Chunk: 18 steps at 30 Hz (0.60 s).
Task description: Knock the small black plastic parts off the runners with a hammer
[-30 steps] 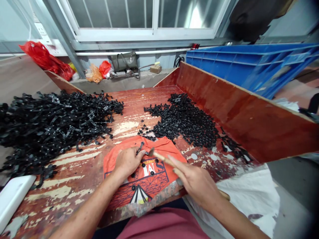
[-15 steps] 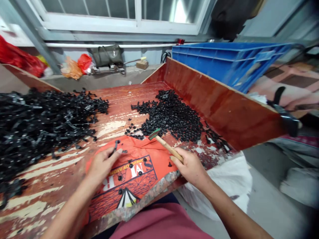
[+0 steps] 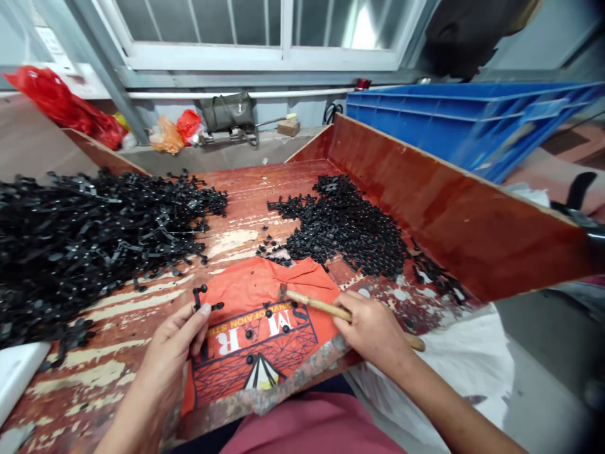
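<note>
My left hand (image 3: 182,340) pinches a black plastic part (image 3: 202,296) with knobbed arms, just over the left edge of an orange printed cloth (image 3: 269,277). In my right hand (image 3: 371,321) is a small hammer (image 3: 321,306), gripped by its wooden handle. Its head hovers above the cloth, which lies on the worktop near my lap. Several small round black pieces (image 3: 249,334) sit on the printed lettering. A dense heap of small black pieces (image 3: 350,227) lies beyond the cloth to the right. On the left is a larger pile of long black parts (image 3: 94,233).
A reddish wooden board (image 3: 454,221) walls the worktop's right side, with a blue plastic crate (image 3: 454,123) behind it. A white object (image 3: 19,372) lies at the lower left. Plastic bags (image 3: 66,113) and a dark green pouch (image 3: 229,112) rest under the window. White sacking (image 3: 454,359) hangs at the right.
My left hand has drawn back left from over the cloth, raising the black part. The hammer head has turned and lowered slightly. The whole view has shifted, so the scene sits further right.
</note>
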### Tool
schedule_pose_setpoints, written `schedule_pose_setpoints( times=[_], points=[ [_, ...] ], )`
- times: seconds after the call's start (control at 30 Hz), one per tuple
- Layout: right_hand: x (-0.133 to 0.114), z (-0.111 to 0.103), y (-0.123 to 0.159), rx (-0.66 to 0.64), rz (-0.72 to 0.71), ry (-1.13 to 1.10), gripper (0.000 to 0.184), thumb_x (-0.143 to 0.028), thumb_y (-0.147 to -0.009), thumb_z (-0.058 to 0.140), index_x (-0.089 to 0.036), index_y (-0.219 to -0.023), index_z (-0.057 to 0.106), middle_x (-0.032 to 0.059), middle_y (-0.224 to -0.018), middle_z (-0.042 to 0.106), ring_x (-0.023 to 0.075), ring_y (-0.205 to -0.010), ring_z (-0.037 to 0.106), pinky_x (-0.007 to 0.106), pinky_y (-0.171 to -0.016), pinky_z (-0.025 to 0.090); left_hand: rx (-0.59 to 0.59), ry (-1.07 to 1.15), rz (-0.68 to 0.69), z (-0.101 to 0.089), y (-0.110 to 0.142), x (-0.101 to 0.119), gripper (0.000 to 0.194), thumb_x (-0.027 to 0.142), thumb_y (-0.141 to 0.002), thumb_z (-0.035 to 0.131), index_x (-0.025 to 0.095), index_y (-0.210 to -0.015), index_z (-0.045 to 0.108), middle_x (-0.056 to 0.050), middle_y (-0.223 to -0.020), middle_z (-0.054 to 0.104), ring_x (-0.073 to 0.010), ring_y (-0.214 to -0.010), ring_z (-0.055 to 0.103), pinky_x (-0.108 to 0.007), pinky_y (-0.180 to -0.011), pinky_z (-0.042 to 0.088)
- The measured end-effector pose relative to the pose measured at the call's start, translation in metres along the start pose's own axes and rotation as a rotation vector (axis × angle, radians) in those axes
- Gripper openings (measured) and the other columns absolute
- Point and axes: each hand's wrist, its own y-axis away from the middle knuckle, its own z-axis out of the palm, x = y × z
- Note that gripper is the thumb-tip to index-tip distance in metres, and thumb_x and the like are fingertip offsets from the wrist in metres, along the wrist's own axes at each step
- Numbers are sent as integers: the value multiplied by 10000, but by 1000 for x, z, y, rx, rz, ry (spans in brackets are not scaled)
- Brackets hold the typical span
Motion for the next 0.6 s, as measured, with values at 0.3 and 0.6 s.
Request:
schedule_pose_setpoints(
  times=[0.3, 0.6],
  points=[
    [-117, 24, -65, -95, -313, 46, 92, -193, -860, 580, -223, -879, 665, 45, -883, 713, 186, -743, 635, 265, -605, 369, -43, 657, -254, -37, 13, 0, 306, 377, -777, 748, 173, -700, 532, 105, -497, 294, -37, -432, 200, -205, -488, 331],
    [-128, 36, -58, -227, -428, 132, 134, -161, -874, 559, -197, -852, 686, 45, -873, 702, 192, -694, 660, 283, -553, 374, 32, 693, -248, -61, 22, -6, 269, 364, -803, 725, 161, -713, 572, 89, -515, 326, -52, -440, 278, -236, -535, 434]
  ],
)
